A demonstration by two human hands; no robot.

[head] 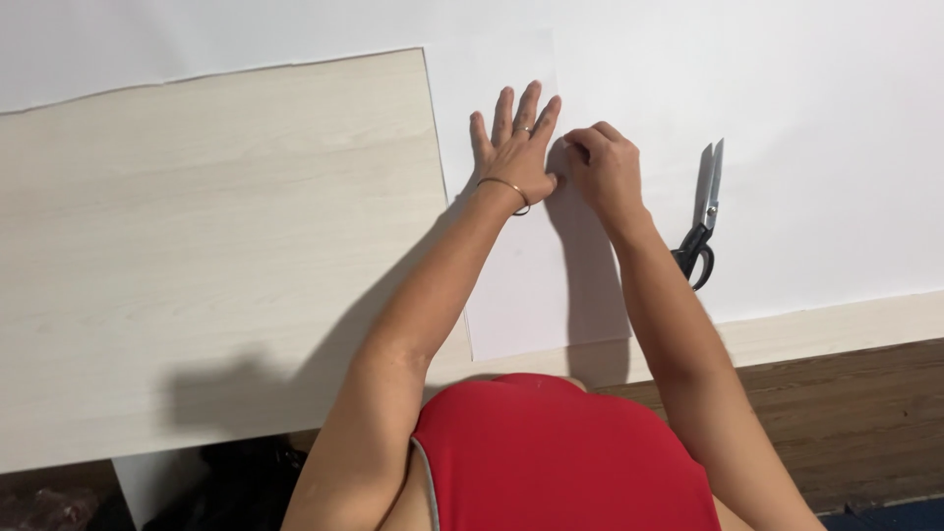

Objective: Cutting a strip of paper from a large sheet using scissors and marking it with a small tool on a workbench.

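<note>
My left hand (516, 147) lies flat with fingers spread on a white sheet of paper (521, 285) on a pale wooden table (216, 246). It wears a ring and a thin bangle at the wrist. My right hand (602, 167) is beside it, fingers curled and pressing on the same sheet near the left thumb. Whether it pinches the paper's fold or edge is hidden by the fingers.
Black-handled scissors (702, 221) lie shut to the right of my right hand on a larger white sheet (816, 147) that covers the table's right and far side. A dark wood floor (855, 423) shows below the table edge. I wear a red top.
</note>
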